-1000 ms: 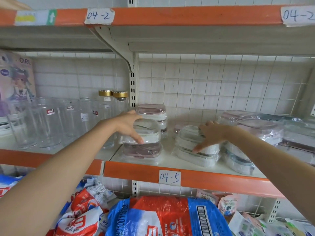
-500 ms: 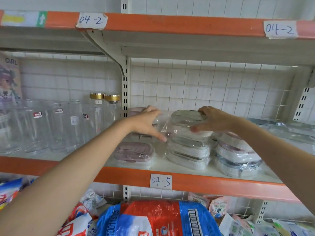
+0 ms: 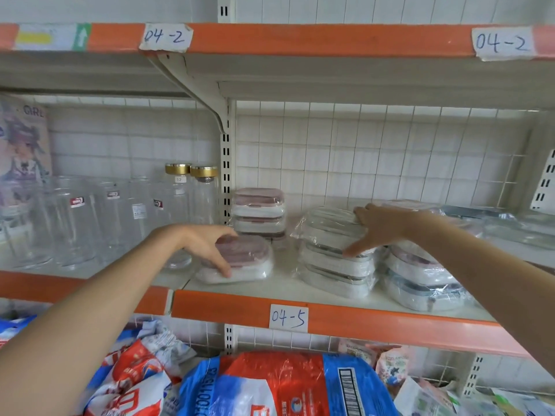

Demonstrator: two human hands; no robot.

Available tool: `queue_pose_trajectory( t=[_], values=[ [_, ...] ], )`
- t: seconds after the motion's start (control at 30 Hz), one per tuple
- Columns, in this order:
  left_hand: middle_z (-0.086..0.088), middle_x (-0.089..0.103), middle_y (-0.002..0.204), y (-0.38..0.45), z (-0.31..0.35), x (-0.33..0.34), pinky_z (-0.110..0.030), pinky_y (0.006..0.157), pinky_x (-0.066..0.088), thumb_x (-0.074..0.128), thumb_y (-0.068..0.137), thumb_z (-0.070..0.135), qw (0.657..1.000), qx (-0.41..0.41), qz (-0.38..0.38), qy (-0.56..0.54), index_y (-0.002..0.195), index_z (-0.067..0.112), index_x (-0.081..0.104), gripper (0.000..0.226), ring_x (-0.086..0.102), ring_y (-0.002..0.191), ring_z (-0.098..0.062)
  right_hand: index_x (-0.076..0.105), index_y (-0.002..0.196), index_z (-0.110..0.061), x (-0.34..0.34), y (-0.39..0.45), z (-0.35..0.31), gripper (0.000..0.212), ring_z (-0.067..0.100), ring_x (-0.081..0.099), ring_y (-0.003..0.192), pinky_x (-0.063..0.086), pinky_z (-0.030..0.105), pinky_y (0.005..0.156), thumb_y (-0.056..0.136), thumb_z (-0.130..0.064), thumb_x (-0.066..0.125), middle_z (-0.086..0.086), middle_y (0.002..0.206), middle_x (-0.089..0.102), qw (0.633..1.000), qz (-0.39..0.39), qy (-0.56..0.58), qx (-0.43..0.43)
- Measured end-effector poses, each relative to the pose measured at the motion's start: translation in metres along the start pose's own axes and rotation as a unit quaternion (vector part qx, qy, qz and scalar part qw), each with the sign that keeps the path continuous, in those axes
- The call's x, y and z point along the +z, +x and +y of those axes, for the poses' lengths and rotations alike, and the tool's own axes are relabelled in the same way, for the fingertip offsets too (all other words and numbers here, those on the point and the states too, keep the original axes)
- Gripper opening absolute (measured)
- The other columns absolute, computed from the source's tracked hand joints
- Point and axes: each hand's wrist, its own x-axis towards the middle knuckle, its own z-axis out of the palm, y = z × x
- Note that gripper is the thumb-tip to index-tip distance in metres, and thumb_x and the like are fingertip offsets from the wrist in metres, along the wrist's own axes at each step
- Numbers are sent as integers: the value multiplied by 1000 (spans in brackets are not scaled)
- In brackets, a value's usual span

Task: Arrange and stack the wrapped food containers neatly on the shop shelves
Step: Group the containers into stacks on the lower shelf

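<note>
A wrapped container with a pink lid [image 3: 246, 256] lies alone near the front of the shelf [image 3: 345, 318], and my left hand [image 3: 207, 246] curls round its left end. To its right stands a stack of three wrapped containers with clear lids [image 3: 336, 265]. My right hand [image 3: 383, 226] holds the stack's top container [image 3: 327, 225] at its right end, fingers on the lid and thumb down the front. A stack of pink-lidded containers [image 3: 259, 211] stands at the back. Another wrapped stack [image 3: 420, 276] stands just right of the middle one.
Glass jars [image 3: 75, 223] and two gold-capped bottles [image 3: 192, 187] fill the shelf bay to the left, past the upright post [image 3: 225, 163]. More wrapped containers [image 3: 510, 226] lie far right. The upper shelf [image 3: 300, 40] hangs overhead. Red and blue bags [image 3: 270, 385] lie below.
My right hand carried a clear-lidded container across and set it on top of the middle stack. My left hand let go of it and dropped to the lone pink-lidded container.
</note>
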Motion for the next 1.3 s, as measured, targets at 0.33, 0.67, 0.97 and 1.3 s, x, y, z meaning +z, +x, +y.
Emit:
queue_pose_trajectory(
  t=[0.33, 0.67, 0.97, 1.3],
  values=[
    [10, 56, 112, -22, -4, -45, -25, 82, 49, 78, 75, 37, 978, 33, 170, -118, 127, 28, 45, 63, 58, 99, -9, 19, 147, -15, 10, 7, -5, 109, 15, 54, 97, 54, 26, 80, 65, -56, 77, 4, 136, 36, 996, 37, 74, -35],
    [2, 41, 119, 0, 19, -82, -26, 85, 36, 80, 69, 45, 959, -22, 283, -26, 134, 14, 30, 87, 42, 106, -15, 20, 146, -21, 7, 39, -58, 110, 24, 54, 107, 56, 33, 81, 60, -45, 84, -4, 127, 34, 978, 11, 173, -114],
    [-3, 39, 125, 75, 32, -104, -27, 88, 38, 83, 69, 36, 961, -3, 278, -13, 127, 19, 44, 72, 42, 106, -16, 20, 142, -16, 10, 45, -57, 110, 22, 48, 113, 50, 38, 92, 57, -56, 78, -5, 121, 30, 978, 12, 150, -147],
    [-7, 26, 137, 101, 20, -80, -44, 113, 23, 61, 90, 38, 972, -12, 236, -17, 147, 37, 28, 66, 26, 133, -28, 24, 127, -18, 5, 43, -58, 89, 17, 49, 107, 48, 36, 91, 64, -49, 79, -3, 126, 37, 975, 19, 156, -159]
  ],
)
